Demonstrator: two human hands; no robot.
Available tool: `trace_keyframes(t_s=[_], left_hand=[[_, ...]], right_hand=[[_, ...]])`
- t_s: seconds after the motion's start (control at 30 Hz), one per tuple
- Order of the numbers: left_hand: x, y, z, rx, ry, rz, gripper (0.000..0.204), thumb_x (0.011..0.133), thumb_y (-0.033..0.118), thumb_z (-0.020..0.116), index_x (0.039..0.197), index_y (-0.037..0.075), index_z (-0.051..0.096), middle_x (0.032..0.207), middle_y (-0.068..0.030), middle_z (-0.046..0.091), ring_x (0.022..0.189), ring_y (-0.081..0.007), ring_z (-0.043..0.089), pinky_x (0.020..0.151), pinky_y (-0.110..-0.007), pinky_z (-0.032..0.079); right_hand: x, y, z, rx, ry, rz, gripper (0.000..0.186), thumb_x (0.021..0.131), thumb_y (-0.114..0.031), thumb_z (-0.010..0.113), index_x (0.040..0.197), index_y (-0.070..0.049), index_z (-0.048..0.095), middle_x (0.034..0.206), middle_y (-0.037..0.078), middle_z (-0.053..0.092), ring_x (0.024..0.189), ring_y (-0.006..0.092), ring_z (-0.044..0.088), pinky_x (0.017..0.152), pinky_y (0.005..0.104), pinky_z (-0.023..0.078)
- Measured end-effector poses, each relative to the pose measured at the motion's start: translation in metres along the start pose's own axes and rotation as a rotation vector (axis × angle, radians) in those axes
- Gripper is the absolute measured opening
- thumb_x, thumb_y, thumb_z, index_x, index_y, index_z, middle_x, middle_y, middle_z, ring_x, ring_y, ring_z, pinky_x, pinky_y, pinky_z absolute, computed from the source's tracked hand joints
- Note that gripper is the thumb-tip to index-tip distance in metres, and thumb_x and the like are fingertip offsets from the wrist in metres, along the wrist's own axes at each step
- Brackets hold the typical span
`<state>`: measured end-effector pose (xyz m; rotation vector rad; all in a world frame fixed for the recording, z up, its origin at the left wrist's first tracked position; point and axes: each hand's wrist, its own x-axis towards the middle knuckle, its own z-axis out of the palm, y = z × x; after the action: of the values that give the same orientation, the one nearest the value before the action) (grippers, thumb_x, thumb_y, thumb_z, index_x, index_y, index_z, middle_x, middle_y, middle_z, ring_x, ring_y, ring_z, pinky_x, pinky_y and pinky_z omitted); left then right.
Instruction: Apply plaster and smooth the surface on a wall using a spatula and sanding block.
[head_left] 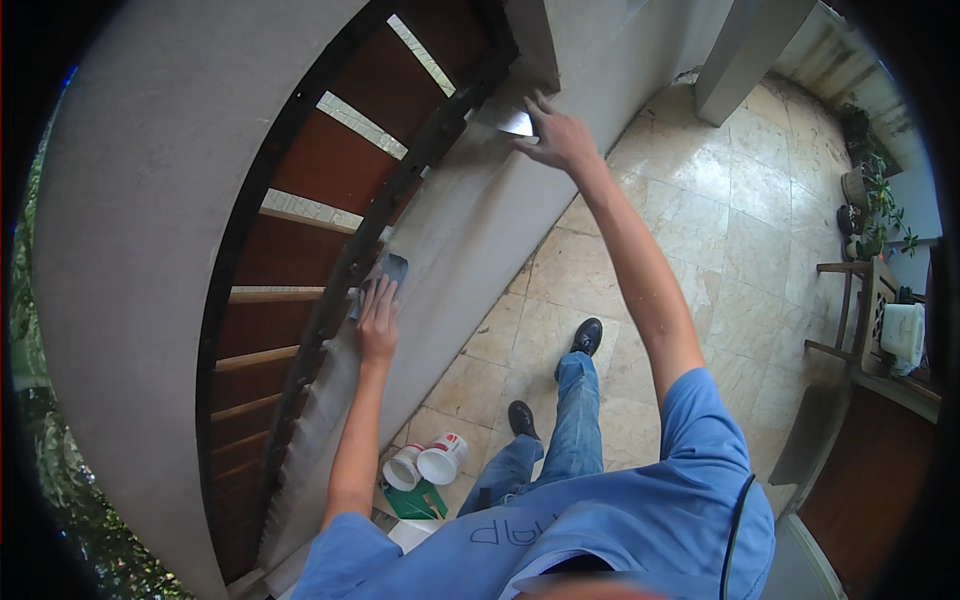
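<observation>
My right hand (562, 140) reaches far forward, its fingers closed on a shiny metal scraper blade (517, 123) held against the top of a low grey wall (470, 240). Closer to me, my left hand (377, 325) has its fingers pressed on a flat, dark grey rectangular piece (395, 267) at the wall top, beside the slatted panel. Whether that piece is a second scraper or a sheet cannot be made out. The panel has brown slats (335, 155) in a black frame (365, 215), with light patches along its lower edge.
Two white tubs (442, 460) stand by the wall near my feet, next to a green item (417, 500). A grey post (750, 60) rises from the tiled floor (690, 230). On the right are potted plants (878, 205) and a wooden bench (850, 300) bearing a white container (903, 335).
</observation>
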<state>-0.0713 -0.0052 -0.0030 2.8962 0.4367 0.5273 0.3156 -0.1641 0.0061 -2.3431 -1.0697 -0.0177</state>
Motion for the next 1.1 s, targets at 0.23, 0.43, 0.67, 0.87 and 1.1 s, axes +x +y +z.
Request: trace_keyframes(t_s=[0.23,0.43,0.67,0.87,1.1], left_hand=[[0.001,-0.006,-0.004,-0.012,0.018,0.007,0.028,0.085,0.008,0.049,0.112,0.004,0.054,0.12,-0.0136,0.052,0.114,-0.0321,0.046,0.097,-0.044,0.034],[0.004,-0.001,0.0,-0.02,0.024,0.012,0.028,0.085,0.007,0.049,0.111,0.003,0.055,0.119,-0.0137,0.052,0.114,-0.032,0.046,0.097,-0.044,0.035],[0.001,-0.002,-0.004,-0.018,0.016,0.015,0.028,0.084,0.008,0.049,0.111,0.003,0.055,0.12,-0.0136,0.052,0.114,-0.0319,0.046,0.097,-0.044,0.035],[0.002,-0.004,-0.001,-0.015,0.011,0.003,0.028,0.084,0.008,0.049,0.112,0.004,0.055,0.119,-0.0127,0.052,0.114,-0.0314,0.046,0.096,-0.045,0.035],[0.003,-0.001,-0.001,-0.001,0.016,0.011,0.028,0.085,0.009,0.049,0.112,0.004,0.055,0.12,-0.0125,0.052,0.115,-0.0311,0.046,0.096,-0.045,0.035]], right_hand=[[-0.002,-0.015,0.013,-0.189,-0.167,-0.261,0.086,0.068,-0.07,0.047,0.134,-0.017,0.033,0.136,0.001,0.036,0.082,0.033,0.06,0.069,0.0417,0.049],[0.014,0.005,-0.005,-0.261,0.012,-0.202,0.083,0.064,-0.073,0.049,0.127,-0.019,0.043,0.108,0.008,0.06,0.071,0.0313,0.062,0.061,0.0395,0.05],[0.006,-0.023,-0.016,-0.287,-0.243,-0.135,0.083,0.066,-0.073,0.048,0.127,-0.018,0.043,0.094,0.009,0.064,0.066,0.0306,0.061,0.058,0.04,0.049],[-0.001,-0.019,0.001,-0.248,-0.101,-0.313,0.076,0.067,-0.07,0.049,0.124,-0.02,0.048,0.095,0.007,0.064,0.068,0.0291,0.061,0.059,0.0389,0.05],[-0.005,-0.016,0.01,-0.055,0.116,0.089,0.06,0.074,-0.056,0.053,0.122,-0.02,0.049,0.091,0.009,0.064,0.084,0.0289,0.06,0.065,0.0387,0.049]])
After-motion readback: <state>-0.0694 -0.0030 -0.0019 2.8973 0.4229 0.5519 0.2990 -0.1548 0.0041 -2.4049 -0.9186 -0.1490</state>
